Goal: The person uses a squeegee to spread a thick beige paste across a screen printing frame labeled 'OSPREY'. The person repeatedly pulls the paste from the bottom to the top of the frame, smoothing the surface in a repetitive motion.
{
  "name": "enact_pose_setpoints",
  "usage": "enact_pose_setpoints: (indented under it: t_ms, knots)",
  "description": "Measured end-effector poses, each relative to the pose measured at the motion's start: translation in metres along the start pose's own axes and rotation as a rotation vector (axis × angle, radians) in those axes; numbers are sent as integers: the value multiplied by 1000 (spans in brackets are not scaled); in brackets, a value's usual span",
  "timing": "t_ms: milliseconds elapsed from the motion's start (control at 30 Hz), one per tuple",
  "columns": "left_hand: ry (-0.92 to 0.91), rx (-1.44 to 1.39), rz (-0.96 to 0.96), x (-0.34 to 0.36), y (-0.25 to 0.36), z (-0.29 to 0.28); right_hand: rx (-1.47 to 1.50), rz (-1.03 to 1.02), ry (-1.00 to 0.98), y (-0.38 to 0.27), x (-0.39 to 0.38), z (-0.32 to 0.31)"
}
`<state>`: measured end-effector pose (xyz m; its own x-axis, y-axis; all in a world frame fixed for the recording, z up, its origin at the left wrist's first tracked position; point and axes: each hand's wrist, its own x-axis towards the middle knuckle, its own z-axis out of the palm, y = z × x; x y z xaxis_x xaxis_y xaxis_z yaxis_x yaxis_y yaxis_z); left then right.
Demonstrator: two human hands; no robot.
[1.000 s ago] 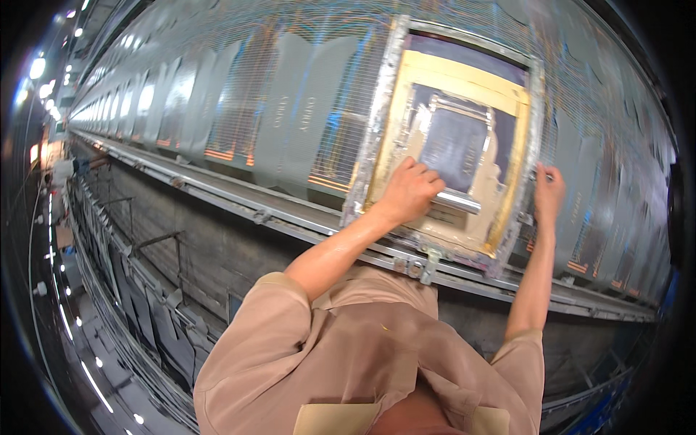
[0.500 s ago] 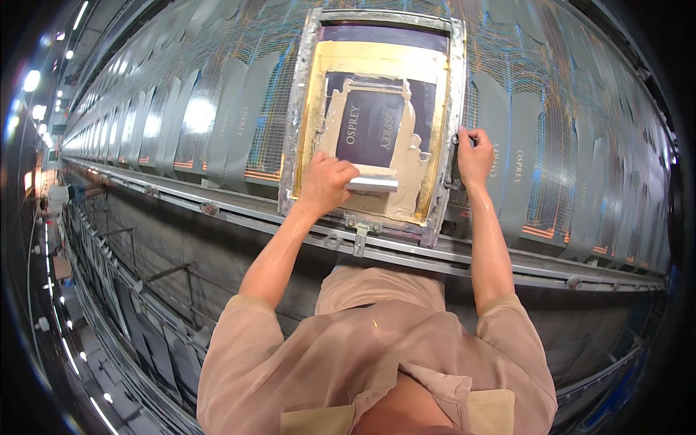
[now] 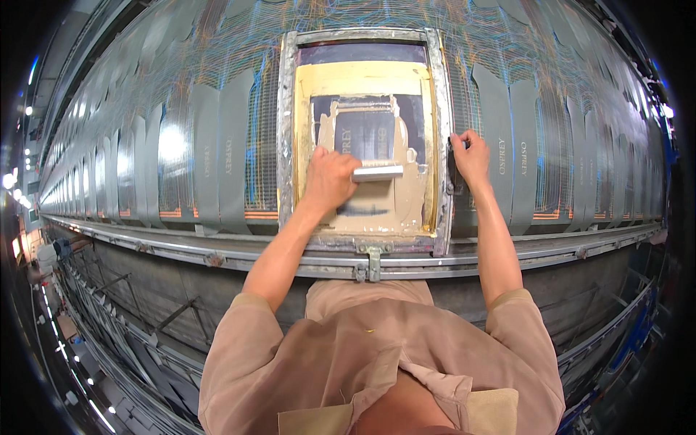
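My left hand is closed around a squeegee with a silver metal holder, which lies crosswise over the mesh of a printing screen. Wet beige ink covers the lower mesh and runs up both sides of a dark panel with pale lettering. The screen's worn metal frame rests on a long printing table. At its right rail, my right hand has its fingers curled and pinched on the frame's edge. The squeegee's blade is hidden against the ink.
Grey flat cut pieces with pale lettering lie in rows on both sides, over a table surface streaked with blue and orange lines. A metal rail runs along the near edge, with a bracket from the frame against it.
The squeegee in my left hand has moved away from me over the screen, and a dark smear shows in the ink behind it. My right hand stays at the frame's edge. The view has shifted.
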<state>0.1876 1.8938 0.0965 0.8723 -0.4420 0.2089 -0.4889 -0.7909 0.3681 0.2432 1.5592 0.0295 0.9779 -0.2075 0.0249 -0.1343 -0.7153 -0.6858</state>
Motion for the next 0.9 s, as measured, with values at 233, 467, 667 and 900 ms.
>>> enact_pose_setpoints:
  t_ms: [233, 467, 667, 900]
  knots:
    - [-115, 9, -44, 109, -66, -13, 127, -465, -432, -136, 67, 5]
    - [-81, -52, -52, 106, -70, 3, -275, -613, -541, -147, 60, 52]
    - [-86, -134, -45, -21, 7, 2, -243, -652, -568, -123, -78, 21]
    - [-79, -33, 23, 29, -21, -5, -288, -682, -497, -136, -27, 23]
